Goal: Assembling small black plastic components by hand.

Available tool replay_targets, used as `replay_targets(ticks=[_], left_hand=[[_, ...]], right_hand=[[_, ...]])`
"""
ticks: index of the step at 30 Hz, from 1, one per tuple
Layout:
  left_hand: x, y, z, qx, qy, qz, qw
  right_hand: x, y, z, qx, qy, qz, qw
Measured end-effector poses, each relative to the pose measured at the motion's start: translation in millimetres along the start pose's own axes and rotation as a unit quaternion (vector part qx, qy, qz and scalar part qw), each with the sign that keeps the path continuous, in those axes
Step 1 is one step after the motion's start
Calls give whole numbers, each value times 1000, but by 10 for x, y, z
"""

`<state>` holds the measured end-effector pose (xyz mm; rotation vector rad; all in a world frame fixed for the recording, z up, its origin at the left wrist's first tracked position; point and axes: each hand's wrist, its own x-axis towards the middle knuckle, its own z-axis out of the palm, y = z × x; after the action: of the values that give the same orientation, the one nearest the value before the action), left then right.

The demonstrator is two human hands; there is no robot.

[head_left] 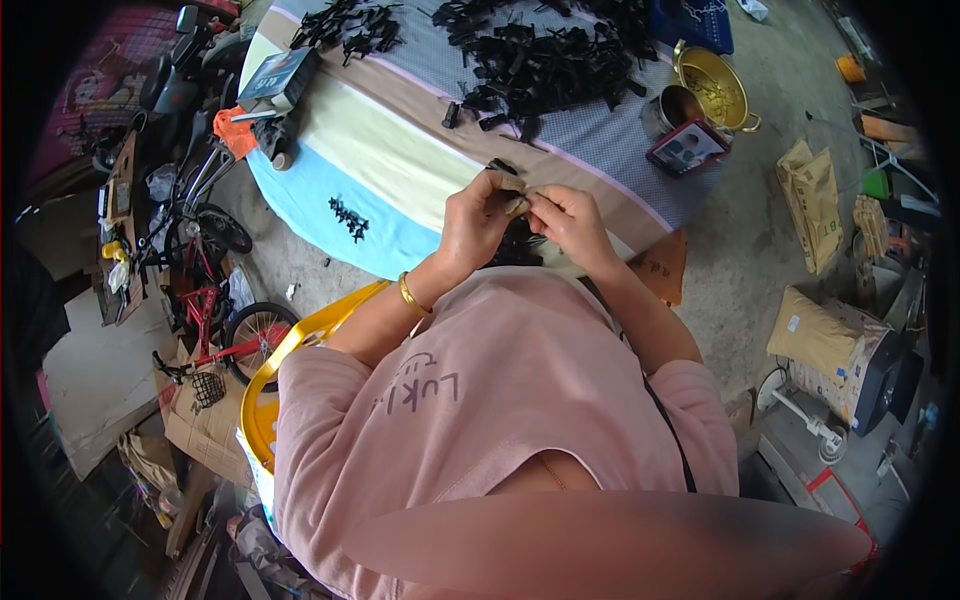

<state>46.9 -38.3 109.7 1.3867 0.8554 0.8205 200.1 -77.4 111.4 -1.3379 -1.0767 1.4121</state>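
Curled left fingers [502,182] meet pinched right fingers [553,203].

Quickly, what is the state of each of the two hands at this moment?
Left hand: closed, fingers curled; anything held is too small to tell.
Right hand: closed in a pinch; what it holds, if anything, cannot be told.

The left hand [474,222] has room leftward over striped cloth [370,150], past a small black cluster [348,219], while a large black heap [550,75] bars the way ahead and a gold pot [741,90] the far right.
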Motion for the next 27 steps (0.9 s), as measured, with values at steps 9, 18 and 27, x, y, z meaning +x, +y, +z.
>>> replay_targets(ticks=[9, 18, 27], left_hand=[[108, -338, -62, 67, 37, -31, 997], [-21, -472, -174, 9, 71, -186, 980], [-142, -696, -24, -63, 61, -178, 980]], right_hand=[[267, 472, -175, -128, 7, -20, 992], [704, 847, -508, -437, 99, -86, 890], [1155, 1091, -541, -522, 93, -139, 836]])
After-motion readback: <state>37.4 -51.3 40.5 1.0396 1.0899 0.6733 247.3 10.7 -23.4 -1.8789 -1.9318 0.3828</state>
